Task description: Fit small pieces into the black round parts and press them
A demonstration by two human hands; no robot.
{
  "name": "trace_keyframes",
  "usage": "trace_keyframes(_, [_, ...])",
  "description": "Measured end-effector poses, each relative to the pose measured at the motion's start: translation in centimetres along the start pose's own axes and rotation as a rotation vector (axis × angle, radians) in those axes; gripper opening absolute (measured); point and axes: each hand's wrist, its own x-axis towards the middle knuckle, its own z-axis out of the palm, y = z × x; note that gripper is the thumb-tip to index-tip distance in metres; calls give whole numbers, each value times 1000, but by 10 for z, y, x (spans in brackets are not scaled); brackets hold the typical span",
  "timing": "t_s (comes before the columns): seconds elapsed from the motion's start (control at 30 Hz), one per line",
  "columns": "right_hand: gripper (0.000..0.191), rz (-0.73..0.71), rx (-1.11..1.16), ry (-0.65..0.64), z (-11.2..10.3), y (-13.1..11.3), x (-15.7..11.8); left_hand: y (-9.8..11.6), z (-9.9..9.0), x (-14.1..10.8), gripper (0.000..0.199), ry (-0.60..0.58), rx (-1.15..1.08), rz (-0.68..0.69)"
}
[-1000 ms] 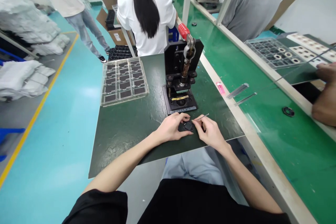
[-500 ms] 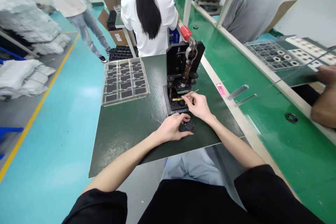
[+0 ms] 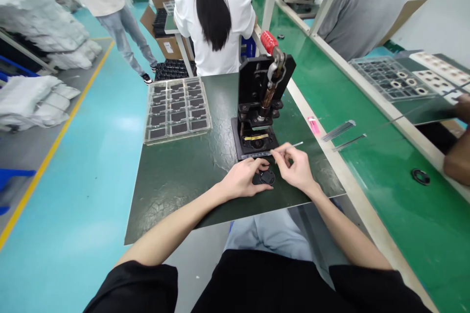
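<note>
Your left hand (image 3: 246, 177) pinches the round black plastic part (image 3: 267, 177) at its edges; your right hand (image 3: 293, 165) pinches a thin pale stick (image 3: 296, 145) just beside it.

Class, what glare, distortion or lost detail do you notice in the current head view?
Head view: glare on the blue floor; patchy shine on the dark green tabletop; wide-angle stretch towards the edges; mosaic above the grey shirt; fine detail lost on the round black part.
</note>
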Motion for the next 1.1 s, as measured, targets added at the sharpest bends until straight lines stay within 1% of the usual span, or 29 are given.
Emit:
trace_keyframes(0.1, [31, 63, 1, -57, -8, 3, -27, 0, 1, -1, 67, 8, -22, -14])
trace_keyframes(0.17, [31, 70, -8, -68, -9, 4, -35, 0, 2, -1, 72, 15, -34, -28])
trace_keyframes(0.27, [28, 31, -38, -117, -7, 4, -35, -1, 3, -1, 78, 19, -33, -37])
trace_keyframes(0.37, [24, -9, -68, -164, -7, 3, -31, -2, 4, -1, 81, 16, -23, -34])
trace_keyframes(0.57, [19, -47, -131, -161, -7, 4, -34, 1, 2, -1, 79, 14, -6, -26])
trace_keyframes(0.7, [16, -137, -217, -154, -5, 4, -35, 1, 2, -1, 77, 18, -16, -39])
trace_keyframes(0.8, [19, -226, -306, -186, -4, 5, -36, 1, 3, -1, 79, 24, -32, -51])
trace_keyframes(0.87, [20, -254, -337, -210, -3, 5, -36, 0, 4, -1, 80, 24, -44, -59])
trace_keyframes(1.0, [22, -237, -291, -225, -1, 6, -36, 0, 5, -1, 79, 31, -56, -72])
trace_keyframes(1.1, [22, -174, -169, -216, -1, 6, -34, 0, 6, 0, 75, 40, -67, -81])
